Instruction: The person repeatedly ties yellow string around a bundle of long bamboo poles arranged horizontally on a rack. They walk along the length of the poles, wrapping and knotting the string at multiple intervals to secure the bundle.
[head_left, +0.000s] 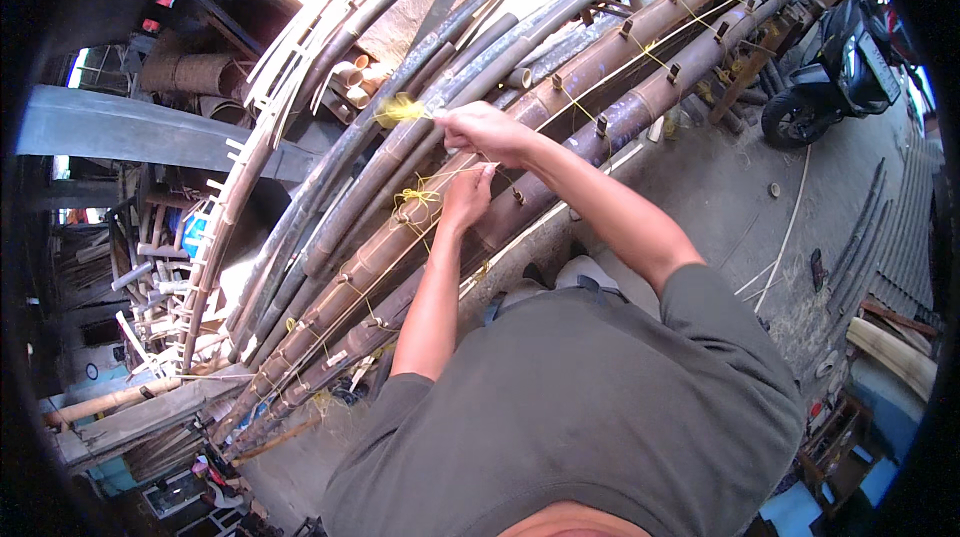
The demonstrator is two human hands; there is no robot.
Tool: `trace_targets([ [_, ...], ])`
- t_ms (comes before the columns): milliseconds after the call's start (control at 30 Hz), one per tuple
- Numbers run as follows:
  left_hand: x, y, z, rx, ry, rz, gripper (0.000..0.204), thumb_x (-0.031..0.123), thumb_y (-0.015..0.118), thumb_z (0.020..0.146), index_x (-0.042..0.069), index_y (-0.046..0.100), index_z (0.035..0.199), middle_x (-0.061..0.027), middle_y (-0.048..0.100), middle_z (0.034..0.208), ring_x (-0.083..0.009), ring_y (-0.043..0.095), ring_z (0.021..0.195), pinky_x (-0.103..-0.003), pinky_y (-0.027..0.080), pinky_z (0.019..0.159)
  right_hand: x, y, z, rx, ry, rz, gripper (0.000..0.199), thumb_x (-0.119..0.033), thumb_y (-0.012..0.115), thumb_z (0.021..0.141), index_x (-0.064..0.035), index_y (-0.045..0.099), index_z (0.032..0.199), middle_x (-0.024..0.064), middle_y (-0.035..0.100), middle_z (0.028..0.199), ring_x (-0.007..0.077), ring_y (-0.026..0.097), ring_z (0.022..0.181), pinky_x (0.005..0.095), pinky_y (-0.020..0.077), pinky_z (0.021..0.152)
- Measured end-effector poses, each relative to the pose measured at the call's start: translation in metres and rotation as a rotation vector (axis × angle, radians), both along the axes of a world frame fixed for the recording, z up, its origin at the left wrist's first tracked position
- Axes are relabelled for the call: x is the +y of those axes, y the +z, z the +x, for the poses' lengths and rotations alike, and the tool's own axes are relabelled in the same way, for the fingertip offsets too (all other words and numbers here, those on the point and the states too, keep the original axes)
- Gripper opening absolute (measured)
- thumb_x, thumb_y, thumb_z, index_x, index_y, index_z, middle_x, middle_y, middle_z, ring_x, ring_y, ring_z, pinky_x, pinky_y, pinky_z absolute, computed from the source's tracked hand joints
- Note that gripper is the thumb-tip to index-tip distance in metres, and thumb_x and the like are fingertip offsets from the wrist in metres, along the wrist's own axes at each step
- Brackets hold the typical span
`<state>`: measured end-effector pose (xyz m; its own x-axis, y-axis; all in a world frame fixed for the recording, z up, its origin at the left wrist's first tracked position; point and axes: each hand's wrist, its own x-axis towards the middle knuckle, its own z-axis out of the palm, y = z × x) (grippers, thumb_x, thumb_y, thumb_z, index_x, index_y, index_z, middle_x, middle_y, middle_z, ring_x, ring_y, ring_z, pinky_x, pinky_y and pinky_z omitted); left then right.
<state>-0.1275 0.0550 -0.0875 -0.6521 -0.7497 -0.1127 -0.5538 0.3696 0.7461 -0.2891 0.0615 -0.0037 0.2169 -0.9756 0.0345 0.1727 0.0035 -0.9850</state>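
Both arms outstretched, left hand (pixel 466 199) pinched shut, right hand (pixel 487 130) fisted just beyond.

A thin yellow string (pixel 470 172) runs taut across the middle of the frame, ending in a frayed yellow tuft (pixel 400 110) at upper centre-left. It is knotted in loops on a brown bamboo pole (pixel 600 57) that slants from lower left to upper right, set with short pegs and lying among darker poles.
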Motion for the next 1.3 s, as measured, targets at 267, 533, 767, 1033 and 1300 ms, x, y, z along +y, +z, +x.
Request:
trace_targets([
  [267,0.0,0.001,-0.004,0.238,0.055,-0.082,0.024,0.02,0.053,0.098,0.002,0.068,0.105,-0.0132,0.071,0.091,-0.0207,0.068,0.083,-0.035,0.053,0.074,0.146,-0.065,0.027,0.681,0.123,-0.094,0.048,-0.037,0.049,0.095,0.0004,0.062,0.069,0.0262,0.06,0.069,0.046,0.06,0.07,0.0518,0.0458,0.066],
  [533,-0.101,0.003,-0.055,0.069,0.353,-0.313,0.029,0.023,0.051,0.097,-0.001,0.068,0.099,-0.0181,0.07,0.087,-0.0302,0.067,0.081,-0.041,0.051,0.071,0.152,-0.085,0.052,1.032,0.05,-0.24,0.025,-0.029,0.06,0.079,-0.0051,0.066,0.073,0.0178,0.065,0.071,0.0364,0.065,0.069,0.0475,0.0505,0.071],
  [767,-0.105,0.007,-0.001,-0.15,0.105,-0.284,0.039,0.031,0.047,0.096,0.0,0.064,0.112,-0.0276,0.065,0.103,-0.0453,0.062,0.098,-0.049,0.05,0.086,0.164,-0.06,0.129,0.732,0.062,-0.182,0.02,-0.023,0.06,0.085,-0.0057,0.063,0.095,0.0137,0.063,0.091,0.033,0.062,0.089,0.0441,0.0483,0.082],
  [1033,0.018,0.016,0.185,-0.175,-0.008,-0.052,0.026,0.026,0.058,0.088,0.005,0.064,0.103,-0.0227,0.068,0.099,-0.0411,0.065,0.094,-0.049,0.049,0.086,0.17,-0.087,0.219,-1.162,-0.752,0.614,0.02,-0.03,0.051,0.097,-0.0134,0.062,0.092,-0.0015,0.066,0.093,0.0108,0.061,0.082,0.0288,0.0471,0.07],
  [1300,0.015,-0.06,0.187,-0.083,0.203,-0.232,0.043,0.047,0.051,0.09,0.011,0.065,0.109,-0.0233,0.068,0.098,-0.0431,0.063,0.098,-0.055,0.047,0.083,0.013,0.005,0.243,0.209,-0.21,-0.231,0.038,-0.027,0.046,0.1,0.0,0.058,0.076,0.0046,0.057,0.07,0.0141,0.054,0.069,0.0331,0.0463,0.067],
])
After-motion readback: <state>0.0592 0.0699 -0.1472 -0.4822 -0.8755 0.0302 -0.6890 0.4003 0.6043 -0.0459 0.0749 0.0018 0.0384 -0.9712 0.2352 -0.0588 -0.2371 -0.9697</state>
